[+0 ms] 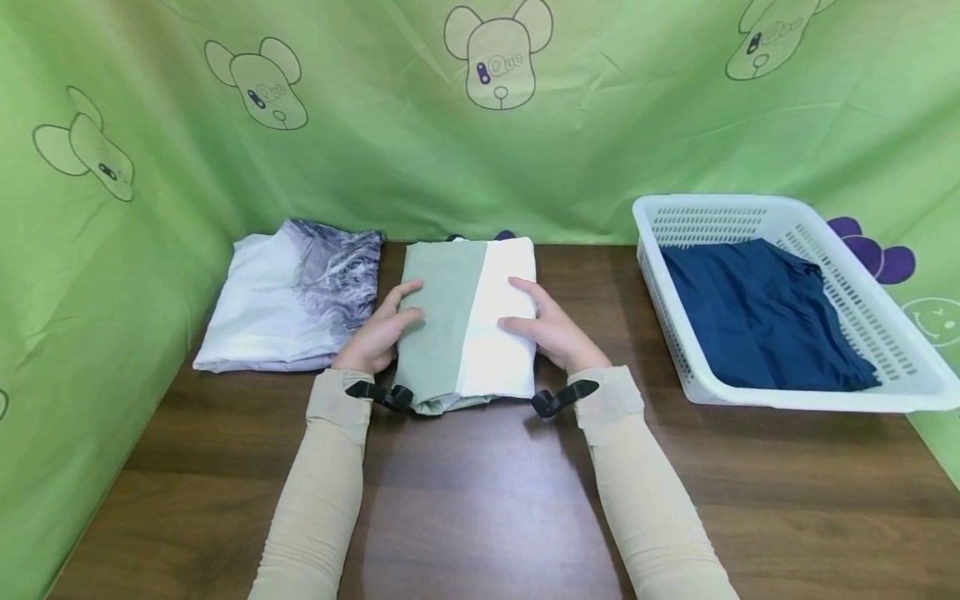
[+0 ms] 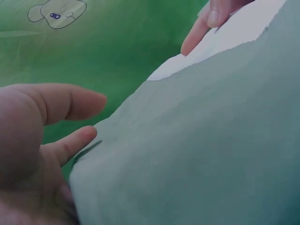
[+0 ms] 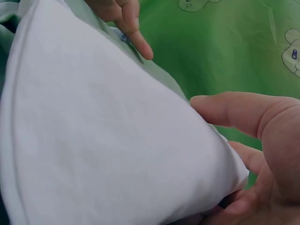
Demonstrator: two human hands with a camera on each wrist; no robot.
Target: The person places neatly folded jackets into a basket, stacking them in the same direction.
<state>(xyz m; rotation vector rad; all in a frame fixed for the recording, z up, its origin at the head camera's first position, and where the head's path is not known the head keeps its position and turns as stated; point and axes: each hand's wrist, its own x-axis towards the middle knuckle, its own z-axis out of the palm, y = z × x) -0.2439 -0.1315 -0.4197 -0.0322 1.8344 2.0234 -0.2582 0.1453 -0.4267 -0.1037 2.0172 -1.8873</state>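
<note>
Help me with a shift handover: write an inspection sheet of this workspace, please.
Surface: brown wood-grain table; folded white-and-grey patterned cloth at left, white perforated plastic basket holding navy-blue cloth at right.
Job's things: folded sage-green and white cloth, centre.
Clutter: nothing seen.
Grips: left grip and right grip hold opposite sides of the sage-green and white cloth.
Cables: nothing seen.
Surroundings: green fabric backdrop printed with cartoon animal heads.

Two hands (image 2: 21, 140) touch the edges of a green-and-white cloth (image 2: 187, 140) before a green curtain (image 2: 126, 42).
</note>
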